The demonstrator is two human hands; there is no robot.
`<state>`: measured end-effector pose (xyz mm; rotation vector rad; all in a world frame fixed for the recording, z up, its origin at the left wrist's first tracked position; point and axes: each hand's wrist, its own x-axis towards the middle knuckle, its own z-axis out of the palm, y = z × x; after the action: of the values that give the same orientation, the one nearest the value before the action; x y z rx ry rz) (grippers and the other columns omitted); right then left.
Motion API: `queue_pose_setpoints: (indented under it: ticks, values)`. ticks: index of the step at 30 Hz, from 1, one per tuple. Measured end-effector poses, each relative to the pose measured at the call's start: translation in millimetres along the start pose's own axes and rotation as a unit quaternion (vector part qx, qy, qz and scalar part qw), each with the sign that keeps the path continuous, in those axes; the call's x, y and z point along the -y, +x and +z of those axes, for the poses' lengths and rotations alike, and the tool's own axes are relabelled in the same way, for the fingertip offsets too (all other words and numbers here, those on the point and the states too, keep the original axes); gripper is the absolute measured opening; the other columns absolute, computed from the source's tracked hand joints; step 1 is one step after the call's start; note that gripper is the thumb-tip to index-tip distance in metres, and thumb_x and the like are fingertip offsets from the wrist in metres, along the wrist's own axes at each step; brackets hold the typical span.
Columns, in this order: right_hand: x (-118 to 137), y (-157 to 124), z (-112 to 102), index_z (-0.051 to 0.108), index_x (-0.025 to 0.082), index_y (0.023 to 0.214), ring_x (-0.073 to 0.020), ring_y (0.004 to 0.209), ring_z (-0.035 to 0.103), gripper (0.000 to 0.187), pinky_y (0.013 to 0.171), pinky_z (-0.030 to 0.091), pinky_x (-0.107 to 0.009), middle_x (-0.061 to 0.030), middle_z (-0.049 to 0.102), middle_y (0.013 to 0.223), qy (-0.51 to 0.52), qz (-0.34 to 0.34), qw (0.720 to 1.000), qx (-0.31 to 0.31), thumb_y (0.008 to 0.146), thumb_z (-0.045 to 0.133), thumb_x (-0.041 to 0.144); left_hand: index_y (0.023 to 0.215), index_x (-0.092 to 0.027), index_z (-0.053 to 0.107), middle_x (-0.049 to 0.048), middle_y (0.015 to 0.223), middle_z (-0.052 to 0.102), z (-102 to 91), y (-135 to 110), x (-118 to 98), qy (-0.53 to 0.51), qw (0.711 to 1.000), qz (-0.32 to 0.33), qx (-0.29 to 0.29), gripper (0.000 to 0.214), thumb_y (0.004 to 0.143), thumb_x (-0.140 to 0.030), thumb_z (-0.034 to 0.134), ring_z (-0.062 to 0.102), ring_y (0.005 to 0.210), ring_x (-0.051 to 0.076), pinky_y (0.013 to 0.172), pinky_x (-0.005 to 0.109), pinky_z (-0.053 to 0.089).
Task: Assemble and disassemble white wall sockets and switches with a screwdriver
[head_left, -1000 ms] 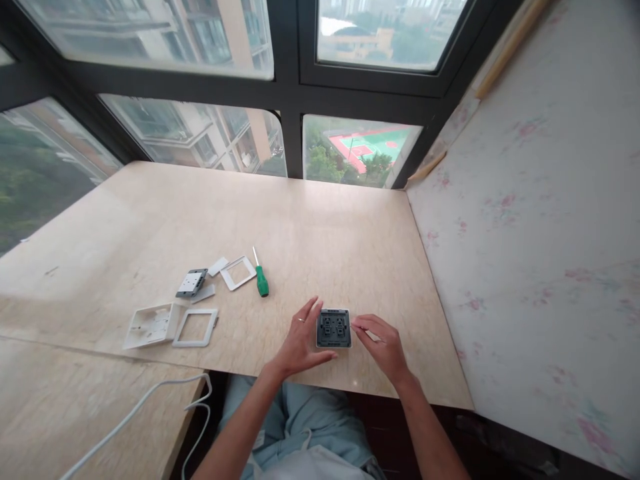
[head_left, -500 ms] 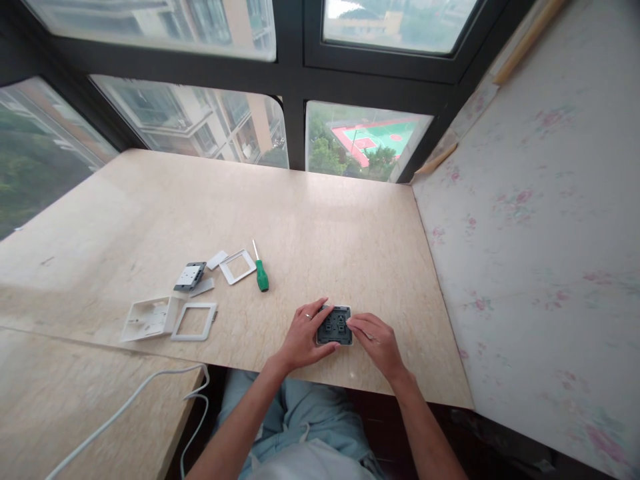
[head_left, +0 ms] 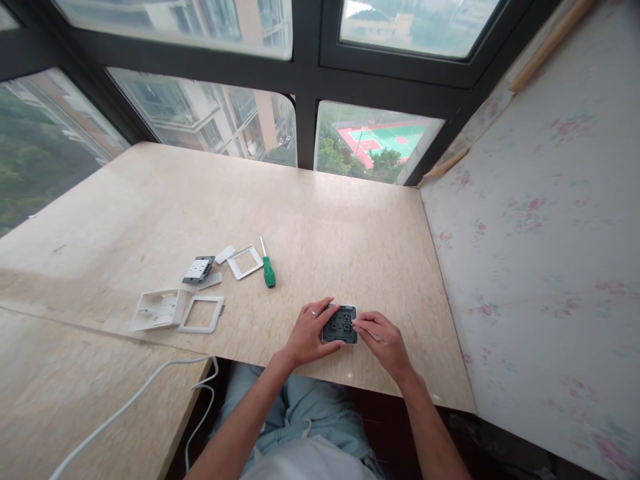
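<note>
A dark grey square switch module (head_left: pixel 341 323) lies on the beige marble-look table (head_left: pixel 320 220) near its front edge. My left hand (head_left: pixel 309 331) curls round the module's left side, thumb and fingers gripping it; a ring shows on one finger. From the right, my right hand (head_left: pixel 383 340) reaches in with thumb and forefinger pinched at the module's right edge, and a thin pale piece shows in the fingers; what it is I cannot make out.
To the left lie a green-handled screwdriver (head_left: pixel 269 269), two white frames (head_left: pixel 245 261) (head_left: pixel 201 314), a white back box (head_left: pixel 156 309) and a small grey-white switch insert (head_left: pixel 199 269). A white cable (head_left: pixel 130 407) runs over the lower table. Windows stand behind, a flowered wall at right.
My left hand has gone from spread open beside the module to closed around its left side. My right hand moved in to the module's right edge. The camera shifted slightly.
</note>
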<state>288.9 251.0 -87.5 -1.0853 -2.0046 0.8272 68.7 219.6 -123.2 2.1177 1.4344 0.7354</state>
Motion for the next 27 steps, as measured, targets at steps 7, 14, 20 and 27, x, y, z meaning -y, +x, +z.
queue_pose_setpoints:
  ticks: [7, 14, 20, 27]
  values:
    - [-0.5, -1.8, -0.2, 0.075, 0.024, 0.094, -0.0183, 0.083, 0.063, 0.017, 0.073, 0.055, -0.032, -0.0070, 0.064, 0.088, -0.023, -0.010, 1.000, 0.009, 0.091, 0.059, 0.026, 0.142, -0.022, 0.039, 0.0145, 0.148, 0.039, -0.2, -0.2, -0.1, -0.002, 1.000, 0.008, -0.008, 0.077, 0.079, -0.057, 0.065, 0.040, 0.134, 0.029, 0.110, 0.044, 0.031]
    - [-6.0, -4.4, 2.3, 0.074, 0.021, 0.100, -0.0182, 0.084, 0.061, 0.018, 0.074, 0.054, -0.033, -0.0073, 0.062, 0.090, -0.030, -0.009, 0.999, 0.018, 0.091, 0.058, 0.023, 0.143, -0.022, 0.038, 0.0146, 0.149, 0.039, 0.3, -0.5, 0.6, -0.003, 1.000, 0.008, -0.005, 0.078, 0.079, -0.058, 0.065, 0.040, 0.135, 0.029, 0.110, 0.044, 0.031]
    - [-4.9, -3.8, 1.9, 0.073, 0.022, 0.099, -0.0177, 0.085, 0.062, 0.016, 0.073, 0.054, -0.032, -0.0069, 0.062, 0.091, -0.022, -0.018, 1.000, 0.013, 0.090, 0.060, 0.021, 0.142, -0.023, 0.039, 0.0145, 0.148, 0.040, -0.9, -0.2, -1.0, -0.007, 1.000, 0.002, -0.004, 0.078, 0.078, -0.060, 0.065, 0.041, 0.134, 0.029, 0.110, 0.045, 0.031]
    - [0.4, -1.3, -1.3, 0.072, 0.022, 0.098, -0.0174, 0.086, 0.063, 0.015, 0.076, 0.054, -0.032, -0.0067, 0.065, 0.092, -0.007, -0.016, 0.999, -0.032, 0.091, 0.059, 0.019, 0.143, -0.023, 0.038, 0.0148, 0.148, 0.039, -0.5, -0.3, 0.0, -0.007, 1.000, 0.001, 0.000, 0.079, 0.078, -0.060, 0.065, 0.040, 0.134, 0.030, 0.110, 0.045, 0.030]
